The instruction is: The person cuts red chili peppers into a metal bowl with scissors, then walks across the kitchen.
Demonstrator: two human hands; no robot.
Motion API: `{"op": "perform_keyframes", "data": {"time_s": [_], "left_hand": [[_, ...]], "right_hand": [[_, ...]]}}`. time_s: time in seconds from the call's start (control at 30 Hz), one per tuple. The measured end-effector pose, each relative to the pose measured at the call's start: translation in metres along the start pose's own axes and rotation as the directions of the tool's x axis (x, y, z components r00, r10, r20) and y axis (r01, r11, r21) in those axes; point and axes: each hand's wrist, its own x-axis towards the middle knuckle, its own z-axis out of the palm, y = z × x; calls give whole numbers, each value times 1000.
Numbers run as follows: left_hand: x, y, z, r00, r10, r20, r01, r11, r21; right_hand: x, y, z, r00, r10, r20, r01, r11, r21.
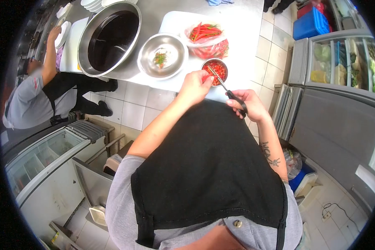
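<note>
My right hand [251, 105] is closed around the black handles of a pair of scissors [236, 101], whose blades reach over a small metal bowl [226, 65]. Chopped red chili [219, 68] fills much of that bowl. At the bowl's left rim, my left hand [195, 88] pinches a red chili pepper [205, 78], mostly covered by the fingers. Whole red chilies [205, 31] lie in an open plastic bag [212, 51] just beyond. To the left, a wider metal bowl [145, 62] holds green stems and red bits [159, 59].
A large metal bowl of dark liquid [112, 41] stands left on the steel table [154, 11]. A white cutting board [241, 41] lies under the chili bag. Another person [27, 100] works at left, holding white dishes [62, 34]. Glass-topped freezers [346, 62] flank both sides.
</note>
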Motion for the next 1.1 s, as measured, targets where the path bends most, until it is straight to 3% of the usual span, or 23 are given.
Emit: {"op": "perform_keyframes", "data": {"time_s": [0.2,1.1], "left_hand": [[-2,11,-3,999,-52,-7,52,999,-3],[-11,8,3,1000,7,0,-7,1000,-28]], "right_hand": [[-3,1,-3,999,-23,43,18,994,110],[2,10,4,1000,-13,-3,13,996,86]]}}
